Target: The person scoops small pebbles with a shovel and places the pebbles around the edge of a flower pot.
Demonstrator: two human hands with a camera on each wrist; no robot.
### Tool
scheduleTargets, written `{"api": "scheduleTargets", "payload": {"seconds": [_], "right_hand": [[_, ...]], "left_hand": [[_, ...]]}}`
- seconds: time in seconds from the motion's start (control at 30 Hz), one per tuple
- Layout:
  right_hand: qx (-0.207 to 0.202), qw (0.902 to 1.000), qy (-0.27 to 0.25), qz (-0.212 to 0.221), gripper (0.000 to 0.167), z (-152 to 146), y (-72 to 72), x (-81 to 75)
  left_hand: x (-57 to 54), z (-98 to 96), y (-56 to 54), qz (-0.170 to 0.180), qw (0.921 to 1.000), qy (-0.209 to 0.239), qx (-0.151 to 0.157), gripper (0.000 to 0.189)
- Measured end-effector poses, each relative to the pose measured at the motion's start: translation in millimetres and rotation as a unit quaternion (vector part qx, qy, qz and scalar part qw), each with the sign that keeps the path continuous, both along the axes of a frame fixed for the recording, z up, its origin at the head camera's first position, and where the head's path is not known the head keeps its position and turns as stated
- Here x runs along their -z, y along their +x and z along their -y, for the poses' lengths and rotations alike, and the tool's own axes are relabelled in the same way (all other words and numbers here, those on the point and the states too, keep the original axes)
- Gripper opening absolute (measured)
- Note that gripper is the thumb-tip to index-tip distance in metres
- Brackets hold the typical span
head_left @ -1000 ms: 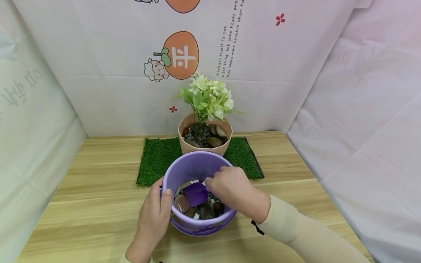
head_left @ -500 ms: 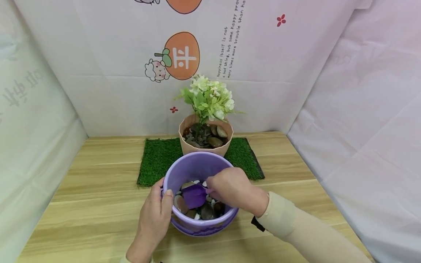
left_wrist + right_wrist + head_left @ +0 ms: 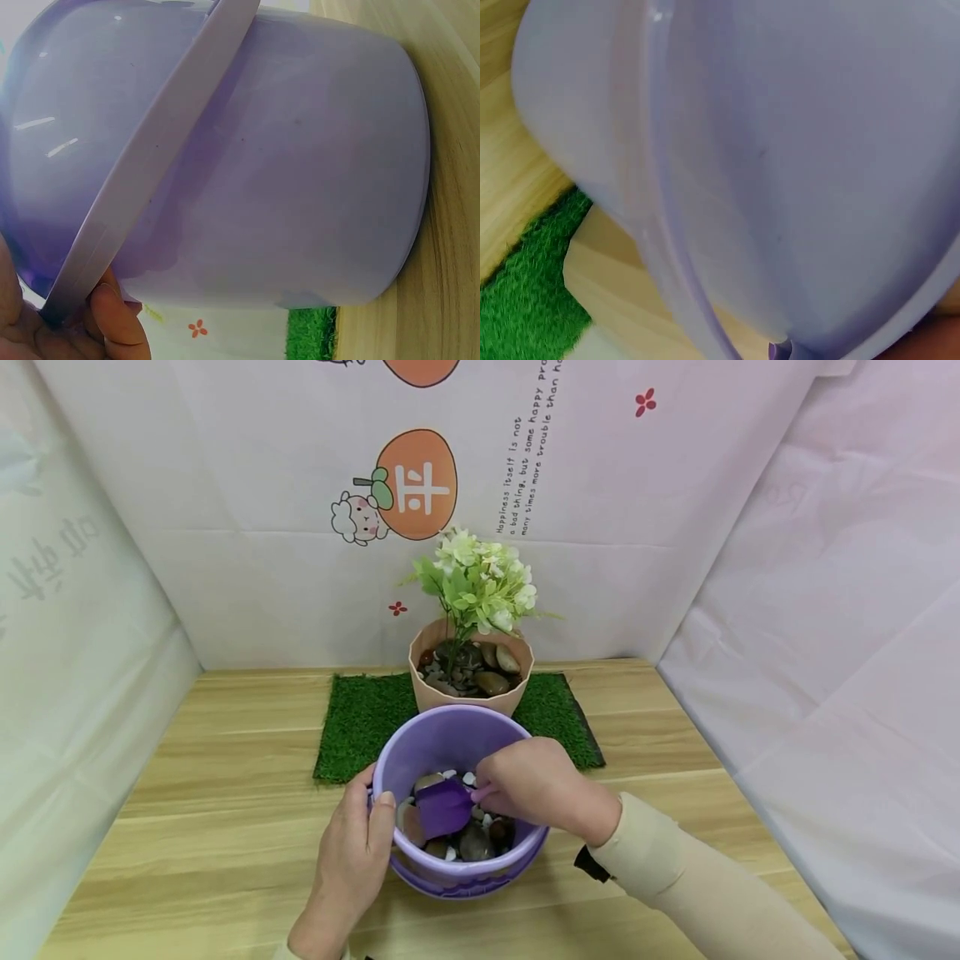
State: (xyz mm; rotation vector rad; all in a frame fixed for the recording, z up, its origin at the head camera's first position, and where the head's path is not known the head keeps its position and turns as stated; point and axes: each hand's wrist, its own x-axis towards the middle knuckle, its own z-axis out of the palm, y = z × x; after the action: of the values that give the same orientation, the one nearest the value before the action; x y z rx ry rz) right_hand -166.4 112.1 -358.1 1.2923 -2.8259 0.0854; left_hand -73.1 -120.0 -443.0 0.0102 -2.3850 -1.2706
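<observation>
A light purple bucket (image 3: pixel 420 735) stands on the table with stones (image 3: pixel 475 843) of mixed size and colour in its bottom. At its left side my left hand (image 3: pixel 351 852) grips the rim, thumb over the edge; the left wrist view shows those fingers (image 3: pixel 120 319) beside the bucket's handle (image 3: pixel 142 161). Inside the bucket, my right hand (image 3: pixel 536 785) holds a small purple shovel (image 3: pixel 444 808) by its pinkish handle. The shovel's blade lies over the stones, pointing left. Only a sliver of purple shows low in the right wrist view.
Just behind the bucket, a peach flowerpot (image 3: pixel 442 697) holds stones and a plant with white flowers (image 3: pixel 483 581). It stands on a green artificial grass mat (image 3: pixel 360 727). White printed cloth (image 3: pixel 585 485) hangs behind and at both sides of the wooden table (image 3: pixel 217 793).
The shovel blade has turned and shifted slightly left among the stones, and more of its handle shows. My right hand has moved a little to the right. My left hand stays on the rim.
</observation>
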Motion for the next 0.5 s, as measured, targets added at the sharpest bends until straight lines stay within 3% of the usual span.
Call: {"api": "scheduleTargets", "payload": {"seconds": [0.17,0.5], "right_hand": [[0.016,0.9974,-0.006,0.071,0.01,0.4,0.9,-3.1],[0.014,0.9978,-0.01,0.064,0.009,-0.7,2.0,-1.6]], "left_hand": [[-0.5,-0.1,-0.3,-0.002,1.0,0.0,0.0,0.043],[-2.0,-0.7,0.8,0.003,1.0,0.003,0.002,0.044]]}}
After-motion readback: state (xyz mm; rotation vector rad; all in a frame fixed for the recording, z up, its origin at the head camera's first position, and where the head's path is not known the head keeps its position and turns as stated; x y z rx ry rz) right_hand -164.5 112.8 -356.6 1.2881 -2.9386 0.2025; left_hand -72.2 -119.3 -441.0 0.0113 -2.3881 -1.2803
